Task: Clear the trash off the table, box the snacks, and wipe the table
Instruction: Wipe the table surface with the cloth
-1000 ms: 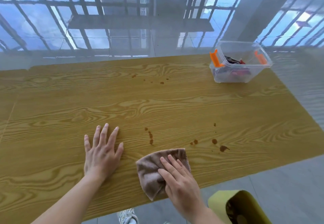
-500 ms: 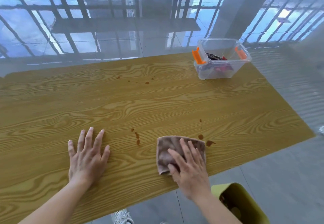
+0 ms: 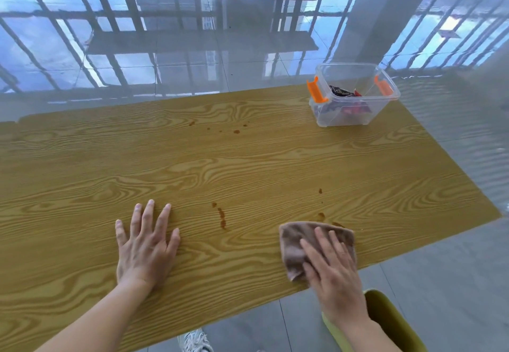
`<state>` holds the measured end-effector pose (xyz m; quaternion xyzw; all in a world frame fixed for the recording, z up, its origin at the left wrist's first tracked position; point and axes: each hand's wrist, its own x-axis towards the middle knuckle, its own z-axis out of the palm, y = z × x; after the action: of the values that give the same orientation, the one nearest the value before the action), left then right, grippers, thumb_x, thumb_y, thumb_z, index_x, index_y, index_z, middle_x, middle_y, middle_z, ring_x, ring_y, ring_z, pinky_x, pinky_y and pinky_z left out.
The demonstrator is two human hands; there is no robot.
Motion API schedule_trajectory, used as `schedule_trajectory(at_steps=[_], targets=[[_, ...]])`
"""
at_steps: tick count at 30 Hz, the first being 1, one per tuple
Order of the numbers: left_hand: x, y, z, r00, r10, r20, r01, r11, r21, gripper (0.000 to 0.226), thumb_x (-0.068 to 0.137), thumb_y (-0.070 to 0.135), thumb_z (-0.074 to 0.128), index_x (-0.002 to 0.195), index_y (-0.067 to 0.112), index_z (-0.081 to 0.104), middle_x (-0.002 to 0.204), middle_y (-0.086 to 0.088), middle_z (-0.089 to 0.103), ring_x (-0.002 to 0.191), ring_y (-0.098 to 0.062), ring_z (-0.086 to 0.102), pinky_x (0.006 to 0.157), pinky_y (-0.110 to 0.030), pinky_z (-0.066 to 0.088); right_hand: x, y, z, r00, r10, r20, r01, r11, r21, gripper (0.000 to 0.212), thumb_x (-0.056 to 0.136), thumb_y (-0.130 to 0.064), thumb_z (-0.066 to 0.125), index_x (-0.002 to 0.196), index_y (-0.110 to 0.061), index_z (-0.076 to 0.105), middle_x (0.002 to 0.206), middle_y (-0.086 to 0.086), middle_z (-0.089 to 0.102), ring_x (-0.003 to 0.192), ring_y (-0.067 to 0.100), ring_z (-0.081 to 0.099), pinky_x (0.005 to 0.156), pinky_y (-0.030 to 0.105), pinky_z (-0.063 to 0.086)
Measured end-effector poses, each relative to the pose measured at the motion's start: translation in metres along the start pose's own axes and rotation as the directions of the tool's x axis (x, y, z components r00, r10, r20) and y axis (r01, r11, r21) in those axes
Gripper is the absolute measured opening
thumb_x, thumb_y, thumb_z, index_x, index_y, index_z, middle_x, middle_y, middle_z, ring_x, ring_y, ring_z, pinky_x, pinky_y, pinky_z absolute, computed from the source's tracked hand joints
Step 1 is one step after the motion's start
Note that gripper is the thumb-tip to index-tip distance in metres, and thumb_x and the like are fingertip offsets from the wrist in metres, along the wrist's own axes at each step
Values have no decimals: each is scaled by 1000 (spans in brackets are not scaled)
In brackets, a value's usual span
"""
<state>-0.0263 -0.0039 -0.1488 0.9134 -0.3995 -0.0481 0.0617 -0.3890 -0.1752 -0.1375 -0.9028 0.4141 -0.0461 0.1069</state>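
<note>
The right hand (image 3: 334, 266) presses flat, fingers spread, on the brown cloth (image 3: 296, 244), its long axis running left-right near the table (image 3: 248, 164) edge; the left hand (image 3: 146, 244) lies splayed, empty.

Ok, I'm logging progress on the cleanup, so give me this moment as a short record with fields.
table: wood-grain, no loose trash visible
left hand: flat on the table, empty
right hand: pressing the brown cloth near the front edge
stains: brown streak between the hands, drops at the far side
clear box: far right corner, lid off, snack packets inside
</note>
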Motion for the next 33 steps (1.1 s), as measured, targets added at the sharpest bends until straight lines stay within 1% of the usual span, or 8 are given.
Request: schedule_trajectory(at_steps=[5,8,12,19,22,26,29,33], targets=[[1,0,1,1000,6,-9,-6,1000,6,68,90,60,23,151,31,32,162,-6,25,151,-27,10,118,-59,4,49,7,-5,900,429,79,-428,903,-37,69,89,-69,3,153,-45,12,166,-1,0,151,28,-3,120,52,4],[0,1,0,1000,5,-7,-5,1000,5,69,90,60,23,151,30,32,161,-6,25,151,-28,10,118,-59,5,42,-19,0,954,285,89,-284,958,-27,64,92,-67,10,152,-46,13,165,-5,-2,151,28,-6,121,47,-5],[0,2,-1,1000,-3,3,3,1000,2,69,90,60,20,152,31,30,162,-6,23,151,-27,8,119,-59,3,16,8,-11,987,17,162,-15,1000,-16,59,95,-69,17,150,-51,19,164,-15,-1,151,16,-8,122,48,9],[1,1,0,1000,-7,1,7,1000,-1,69,90,60,22,152,32,30,162,-5,24,151,-26,8,119,-58,3,86,6,-16,890,406,209,-408,912,-38,63,91,-72,16,149,-53,0,163,-9,-20,149,26,-19,120,50,-5],[0,0,0,1000,3,-1,-3,1000,2,69,90,60,22,152,32,30,162,-6,24,151,-26,8,119,-58,3,62,-13,-11,958,224,180,-224,974,-22,58,93,-71,14,148,-57,0,162,-15,-18,148,23,-22,121,48,-6],[0,-1,2,1000,4,-6,-4,1000,2,68,90,60,24,151,31,32,161,-6,26,151,-27,10,118,-58,3,12,18,-15,992,21,127,-17,999,-31,57,95,-69,20,149,-51,22,164,-13,6,152,20,-2,121,49,11],[0,-1,3,1000,5,-2,-5,1000,11,68,90,60,24,151,31,31,161,-6,25,151,-27,10,118,-58,3,34,50,-23,972,203,122,-196,978,-70,64,90,-74,15,150,-51,18,165,-12,2,152,21,-2,122,47,6],[0,0,3,1000,8,-13,-7,1000,13,68,90,59,25,151,31,32,161,-7,26,151,-28,11,118,-60,5,118,36,-27,849,494,189,-498,867,-30,65,92,-71,16,152,-48,7,164,-7,-13,150,28,-13,120,50,-1]])
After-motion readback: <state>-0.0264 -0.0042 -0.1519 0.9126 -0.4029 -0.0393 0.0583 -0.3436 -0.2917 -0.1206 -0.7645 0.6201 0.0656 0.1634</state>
